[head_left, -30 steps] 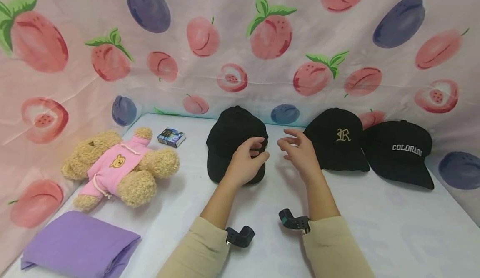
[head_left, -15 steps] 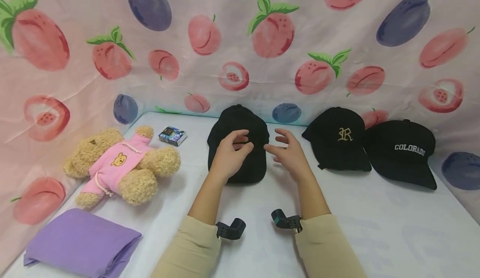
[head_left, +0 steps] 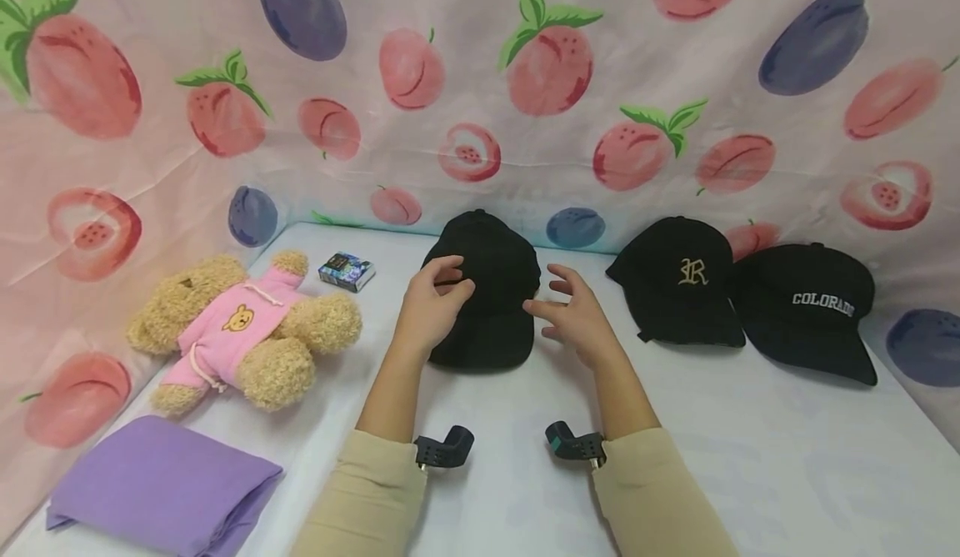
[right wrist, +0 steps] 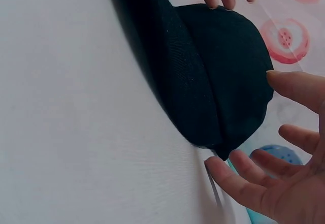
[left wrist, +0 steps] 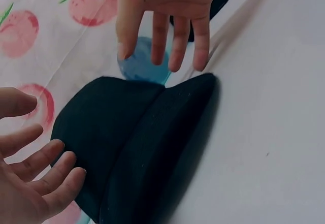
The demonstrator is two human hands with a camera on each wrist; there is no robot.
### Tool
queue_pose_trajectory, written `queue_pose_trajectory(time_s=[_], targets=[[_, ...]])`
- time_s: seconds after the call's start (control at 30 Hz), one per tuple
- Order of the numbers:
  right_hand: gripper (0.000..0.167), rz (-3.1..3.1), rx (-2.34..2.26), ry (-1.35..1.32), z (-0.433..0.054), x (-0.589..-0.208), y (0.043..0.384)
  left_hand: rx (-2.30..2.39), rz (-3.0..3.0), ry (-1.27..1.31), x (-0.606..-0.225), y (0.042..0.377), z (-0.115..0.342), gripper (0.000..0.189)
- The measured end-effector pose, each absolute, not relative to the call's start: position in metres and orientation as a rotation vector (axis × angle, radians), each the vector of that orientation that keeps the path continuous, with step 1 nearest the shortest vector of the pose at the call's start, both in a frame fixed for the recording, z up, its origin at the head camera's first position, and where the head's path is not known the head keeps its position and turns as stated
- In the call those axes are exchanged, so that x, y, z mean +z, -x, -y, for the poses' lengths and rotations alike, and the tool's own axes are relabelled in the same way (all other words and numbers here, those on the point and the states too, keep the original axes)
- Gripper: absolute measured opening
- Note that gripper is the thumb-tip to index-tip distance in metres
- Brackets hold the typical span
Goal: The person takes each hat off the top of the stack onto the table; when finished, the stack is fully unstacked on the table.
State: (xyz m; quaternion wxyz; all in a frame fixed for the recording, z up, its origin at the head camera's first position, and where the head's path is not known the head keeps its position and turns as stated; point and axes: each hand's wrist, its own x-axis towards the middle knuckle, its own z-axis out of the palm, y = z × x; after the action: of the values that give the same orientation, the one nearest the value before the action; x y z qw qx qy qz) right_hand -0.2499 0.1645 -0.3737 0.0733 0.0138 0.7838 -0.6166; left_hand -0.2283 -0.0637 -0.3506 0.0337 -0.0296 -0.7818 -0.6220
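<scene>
A plain black cap [head_left: 491, 290] sits on the white surface with its brim toward me. My left hand [head_left: 431, 303] is at the cap's left side, in front of its edge, with fingers spread and slightly bent. At the right side of the same cap is my right hand [head_left: 576, 315], thumb toward the brim and fingers apart. Neither hand grips anything. In the left wrist view the fingers [left wrist: 58, 165] of my left hand overlap the crown; I cannot tell if they touch it. The right wrist view has my right hand [right wrist: 289, 183] beside the crown.
Two black caps stand to the right, one with a gold R [head_left: 678, 282], one lettered COLORADO [head_left: 806, 307]. On the left lie a teddy bear [head_left: 240, 332] in a pink top, a small patterned box [head_left: 347, 272] and a folded purple cloth [head_left: 161, 486]. A fruit-print curtain [head_left: 517, 182] hangs behind.
My left hand has moved left across the front of the plain cap to its left side. My right hand has come left and slightly down, toward the cap. The cap has stayed in place.
</scene>
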Motion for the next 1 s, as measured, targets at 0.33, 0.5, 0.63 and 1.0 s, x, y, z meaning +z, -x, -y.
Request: queue_pose_trajectory(time_s=[0.33, 0.5, 0.63, 1.0], targets=[[0.085, -2.337, -1.849, -0.034, -0.162, -0.376, 0.251, -1.880, 2.457, -0.027, -0.352, 0.231, 0.077, 0.055], [0.086, -2.351, -1.829, -0.024, -0.161, -0.380, 0.251, -1.782, 2.563, -0.100, -0.358, 0.233, 0.082, 0.063], [0.085, -2.389, -1.775, -0.012, -0.159, -0.382, 0.251, -1.734, 2.613, -0.138, -0.363, 0.235, 0.086, 0.068], [0.091, -2.443, -1.652, 0.084, -0.158, -0.388, 0.254, -1.668, 2.727, -0.217, -0.372, 0.238, 0.091, 0.075]])
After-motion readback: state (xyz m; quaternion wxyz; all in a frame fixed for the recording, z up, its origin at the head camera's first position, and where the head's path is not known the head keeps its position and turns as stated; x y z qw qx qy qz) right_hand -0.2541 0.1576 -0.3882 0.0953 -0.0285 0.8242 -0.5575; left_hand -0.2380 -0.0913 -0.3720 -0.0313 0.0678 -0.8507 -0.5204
